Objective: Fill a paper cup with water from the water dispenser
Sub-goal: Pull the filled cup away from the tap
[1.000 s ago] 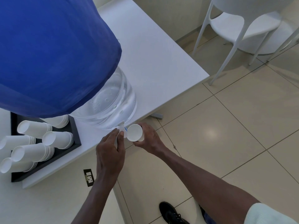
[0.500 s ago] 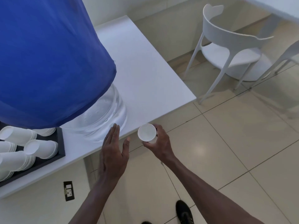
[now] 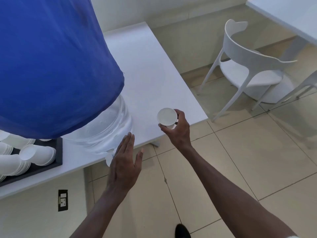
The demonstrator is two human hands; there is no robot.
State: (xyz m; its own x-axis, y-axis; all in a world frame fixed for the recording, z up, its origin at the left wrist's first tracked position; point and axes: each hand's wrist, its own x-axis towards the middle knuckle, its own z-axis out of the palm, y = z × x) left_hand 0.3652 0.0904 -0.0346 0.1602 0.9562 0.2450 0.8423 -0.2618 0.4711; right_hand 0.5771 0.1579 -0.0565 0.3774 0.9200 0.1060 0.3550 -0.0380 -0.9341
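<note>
I note the right hand (image 3: 177, 128) has carried the cup (image 3: 167, 117) clear of the dispenser (image 3: 103, 131), fingers wrapped round it; left hand (image 3: 124, 162) spread, empty.

Water dispenser (image 3: 72, 103) stands on the table (image 3: 154, 73), near its front edge. Left of it, a tray (image 3: 51, 162) holds stacked cups (image 3: 36, 154) lying on their sides. Paper cup (image 3: 167, 117) sits in the right hand (image 3: 176, 128) over the table's front corner. Left hand (image 3: 124, 166) is before the dispenser's base, apparently covering the tap. Chair (image 3: 247, 69) stands right of the table.
</note>
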